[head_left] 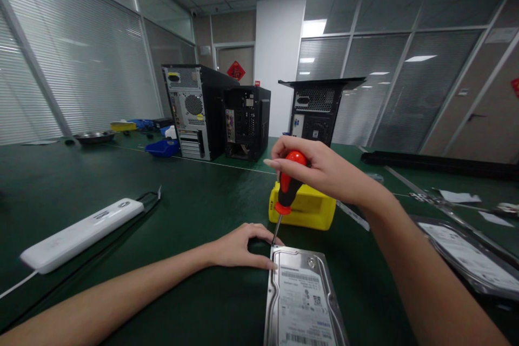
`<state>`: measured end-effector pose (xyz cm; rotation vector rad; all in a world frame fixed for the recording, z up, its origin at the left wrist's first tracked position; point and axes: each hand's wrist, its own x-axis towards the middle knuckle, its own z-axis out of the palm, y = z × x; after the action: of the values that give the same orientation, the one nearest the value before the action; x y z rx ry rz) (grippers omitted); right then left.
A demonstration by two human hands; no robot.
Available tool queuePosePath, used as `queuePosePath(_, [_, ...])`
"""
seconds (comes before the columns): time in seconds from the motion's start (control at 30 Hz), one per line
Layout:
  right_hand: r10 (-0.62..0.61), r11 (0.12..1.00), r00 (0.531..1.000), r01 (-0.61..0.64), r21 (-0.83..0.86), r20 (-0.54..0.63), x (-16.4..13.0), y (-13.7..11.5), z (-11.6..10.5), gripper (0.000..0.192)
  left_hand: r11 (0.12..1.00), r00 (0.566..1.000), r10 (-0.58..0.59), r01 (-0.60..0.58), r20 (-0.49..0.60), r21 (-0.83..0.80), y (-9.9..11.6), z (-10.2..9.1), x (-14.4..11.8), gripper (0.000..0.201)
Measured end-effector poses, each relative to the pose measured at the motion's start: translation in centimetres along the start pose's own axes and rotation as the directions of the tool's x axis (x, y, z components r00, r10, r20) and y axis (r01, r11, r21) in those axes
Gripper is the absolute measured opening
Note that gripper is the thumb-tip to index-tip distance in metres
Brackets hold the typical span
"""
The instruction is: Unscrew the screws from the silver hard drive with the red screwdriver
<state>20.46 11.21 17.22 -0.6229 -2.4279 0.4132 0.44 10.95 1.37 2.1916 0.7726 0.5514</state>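
A silver hard drive (302, 303) with a white label lies on the green table in front of me. My left hand (245, 248) is at its far left corner, thumb pressed to the side edge and fingers curled by the far edge, steadying it. In my right hand (310, 165) is a red and black screwdriver (290, 186), gripped by the handle from above. It is held nearly upright, leaning slightly, with its tip at the drive's far left corner. Whether a screw sits under the tip is too small to tell. Just beyond the drive stands a yellow bin (312, 208).
Three computer cases, a tall one (190, 113), a smaller one (247, 121) and one at right (314, 111), stand at the back. A white power strip (81, 235) with cables lies left. Another drive-like part (470, 254) lies right. A blue bin (162, 147) and metal dish (94, 137) sit farther back.
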Motion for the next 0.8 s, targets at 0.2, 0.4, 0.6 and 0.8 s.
queuePosePath(0.2, [0.018,0.999,1.0,-0.018,-0.043,-0.021,-0.23,0.1,0.15,0.032,1.0,1.0,-0.029,0.029,0.001,-0.004,0.18,-0.09,-0.08,0.042])
queuePosePath(0.4, [0.014,0.999,0.999,-0.015,0.042,0.037,-0.43,0.31,0.04,0.013,1.0,0.999,-0.032,0.032,0.006,-0.002,0.31,-0.15,-0.12,0.041])
queuePosePath(0.6, [0.035,0.999,0.999,-0.035,0.033,0.017,-0.01,0.76,0.59,0.026,1.0,1.0,-0.009,0.009,-0.007,0.002,0.33,-0.05,-0.03,0.041])
queuePosePath(0.8, [0.009,0.998,1.0,-0.011,0.065,0.019,-0.13,0.7,0.46,0.024,1.0,1.0,0.001,-0.001,-0.003,-0.001,0.32,-0.03,0.01,0.04])
